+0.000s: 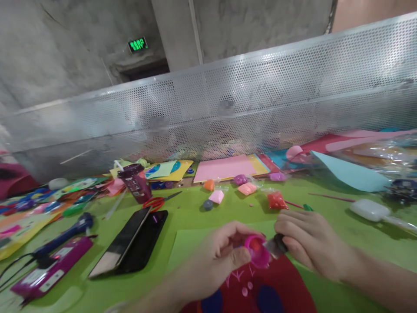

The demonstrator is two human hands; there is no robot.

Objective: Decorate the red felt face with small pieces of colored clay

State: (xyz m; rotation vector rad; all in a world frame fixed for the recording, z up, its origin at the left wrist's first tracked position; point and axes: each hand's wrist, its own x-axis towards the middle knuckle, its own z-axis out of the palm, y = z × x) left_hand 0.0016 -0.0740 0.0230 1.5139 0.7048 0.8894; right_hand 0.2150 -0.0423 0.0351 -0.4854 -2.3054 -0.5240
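Note:
My left hand is closed around a small magenta cup-like piece, orange-red inside, its opening tilted towards my right hand. My right hand pinches a short greyish piece with a black end; its kind is unclear. The tip of that piece reaches the cup's rim. Below both hands lies a dark red rounded sheet with dark blue circles, small pink ovals and pink branching strips. Under it is a light green sheet.
Small bags of coloured clay lie beyond my hands, near red-handled scissors and a dark cup with a straw. Two phones and a purple power strip are left. A perforated metal panel stands behind.

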